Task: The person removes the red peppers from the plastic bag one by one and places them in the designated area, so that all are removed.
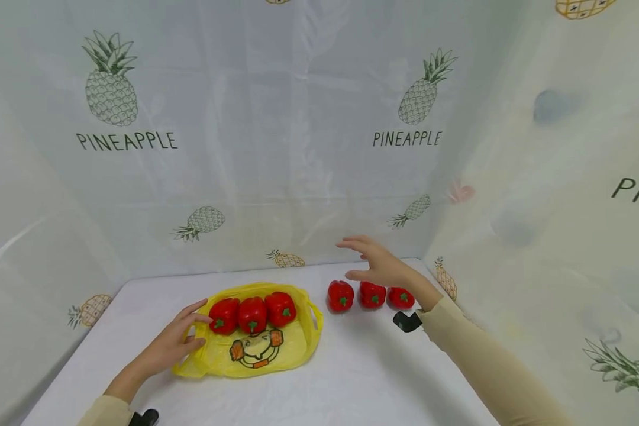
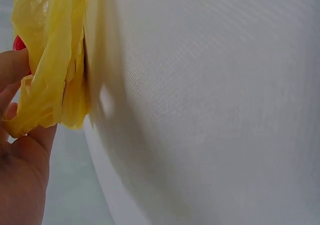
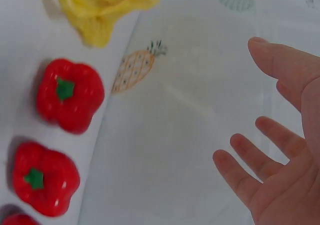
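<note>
A yellow plastic bag (image 1: 293,352) with a cartoon print lies spread on the table, three red bell peppers (image 1: 252,315) at its open mouth. At the bag's left edge is my left hand (image 1: 167,344), fingers spread and slightly bent; one fingertip is close to the leftmost pepper. In the left wrist view, yellow plastic partly covers that hand's fingers and thumb (image 2: 37,135). My right hand (image 1: 375,264) hovers with nothing in it, thumb apart from the fingers. Below it, a red pepper (image 1: 340,296), a second pepper (image 1: 372,294) and a third pepper (image 1: 401,297) stand in a row.
The white table (image 1: 346,367) ends at a hanging sheet (image 1: 277,148) printed with pineapples, which also encloses both sides. A black strap piece (image 1: 407,321) shows at the right wrist, another black piece (image 1: 145,418) at the left.
</note>
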The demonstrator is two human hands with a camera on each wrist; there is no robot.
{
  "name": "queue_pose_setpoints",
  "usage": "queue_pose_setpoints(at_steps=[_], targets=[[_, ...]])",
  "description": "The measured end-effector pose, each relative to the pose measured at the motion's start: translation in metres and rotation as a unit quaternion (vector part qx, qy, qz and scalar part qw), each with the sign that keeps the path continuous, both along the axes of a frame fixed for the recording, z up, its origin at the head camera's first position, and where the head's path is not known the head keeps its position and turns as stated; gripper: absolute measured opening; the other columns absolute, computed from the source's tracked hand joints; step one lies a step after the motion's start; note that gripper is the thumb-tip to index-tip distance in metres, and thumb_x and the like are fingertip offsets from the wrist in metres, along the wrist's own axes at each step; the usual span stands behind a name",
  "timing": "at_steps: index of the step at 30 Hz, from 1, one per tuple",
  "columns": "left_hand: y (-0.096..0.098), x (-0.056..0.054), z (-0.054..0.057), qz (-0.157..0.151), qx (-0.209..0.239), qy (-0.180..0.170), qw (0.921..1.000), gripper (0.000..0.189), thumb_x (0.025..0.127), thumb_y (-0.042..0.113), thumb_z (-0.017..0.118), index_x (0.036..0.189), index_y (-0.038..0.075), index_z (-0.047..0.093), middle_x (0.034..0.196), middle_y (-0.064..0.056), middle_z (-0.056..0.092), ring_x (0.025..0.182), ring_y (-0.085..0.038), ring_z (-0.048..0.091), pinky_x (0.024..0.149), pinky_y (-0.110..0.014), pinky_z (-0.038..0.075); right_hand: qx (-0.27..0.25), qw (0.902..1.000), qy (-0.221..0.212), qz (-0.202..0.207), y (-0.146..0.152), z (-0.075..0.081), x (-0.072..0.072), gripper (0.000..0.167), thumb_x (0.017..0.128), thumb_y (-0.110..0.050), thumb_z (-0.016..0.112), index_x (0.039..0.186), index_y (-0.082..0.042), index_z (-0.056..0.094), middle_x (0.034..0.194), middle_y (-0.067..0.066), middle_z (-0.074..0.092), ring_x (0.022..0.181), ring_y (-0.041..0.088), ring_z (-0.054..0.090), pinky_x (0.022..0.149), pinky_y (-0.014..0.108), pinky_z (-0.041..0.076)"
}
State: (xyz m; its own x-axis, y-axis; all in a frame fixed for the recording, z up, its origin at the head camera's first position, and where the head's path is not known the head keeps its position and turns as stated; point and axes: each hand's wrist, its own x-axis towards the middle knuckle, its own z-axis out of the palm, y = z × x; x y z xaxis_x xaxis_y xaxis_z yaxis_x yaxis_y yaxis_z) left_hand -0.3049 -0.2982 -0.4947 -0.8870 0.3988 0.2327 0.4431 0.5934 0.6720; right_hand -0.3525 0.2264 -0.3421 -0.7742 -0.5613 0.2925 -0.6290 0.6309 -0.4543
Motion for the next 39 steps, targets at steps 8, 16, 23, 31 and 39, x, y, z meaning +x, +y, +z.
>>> queue_pose_setpoints(at_steps=[8,16,23,31,39], targets=[[0.005,0.001,0.002,0.006,-0.001,-0.006,1.0000,0.038,0.095,0.001,0.077,0.128,0.013,0.066,0.171,-0.022,0.026,0.150,-0.058,0.029,0.100,-0.058,0.058,-0.002,0.9989,0.010,0.046,-0.043,-0.003,0.004,0.070,0.095,-0.024,0.081,0.158,-0.022,0.050,0.166,0.007,0.041,0.148,0.028,0.042,0.110,0.053,0.054],[0.003,0.001,0.000,0.005,0.001,-0.003,1.0000,0.039,0.094,0.000,0.077,0.129,0.012,0.065,0.171,-0.023,0.025,0.150,-0.058,0.028,0.098,-0.053,0.060,0.006,0.9948,-0.012,0.101,-0.093,-0.010,0.006,0.071,0.097,-0.022,0.080,0.160,-0.019,0.047,0.167,0.010,0.039,0.147,0.029,0.046,0.110,0.046,0.055],[0.004,0.000,-0.002,-0.005,0.007,-0.003,1.0000,0.039,0.095,0.000,0.077,0.130,0.011,0.065,0.170,-0.023,0.026,0.149,-0.059,0.031,0.096,-0.052,0.061,0.002,0.9901,-0.039,0.135,-0.121,-0.024,0.004,0.069,0.098,-0.021,0.079,0.160,-0.020,0.047,0.168,0.005,0.038,0.146,0.024,0.045,0.111,0.043,0.054],[0.005,-0.002,-0.002,-0.014,0.015,-0.007,0.9998,0.038,0.096,0.001,0.076,0.130,0.012,0.065,0.171,-0.022,0.025,0.149,-0.057,0.030,0.097,-0.056,0.060,-0.003,0.9873,-0.106,0.118,-0.134,-0.051,-0.004,0.066,0.097,-0.020,0.080,0.156,-0.024,0.052,0.167,0.006,0.039,0.141,0.033,0.052,0.111,0.048,0.054],[0.002,-0.001,-0.003,-0.011,0.017,-0.008,0.9998,0.039,0.095,-0.001,0.076,0.130,0.012,0.064,0.172,-0.023,0.024,0.149,-0.057,0.032,0.096,-0.049,0.062,-0.008,0.9851,-0.137,0.103,-0.140,-0.074,-0.014,0.062,0.096,-0.017,0.080,0.153,-0.024,0.056,0.156,0.002,0.051,0.139,0.034,0.055,0.111,0.047,0.055]])
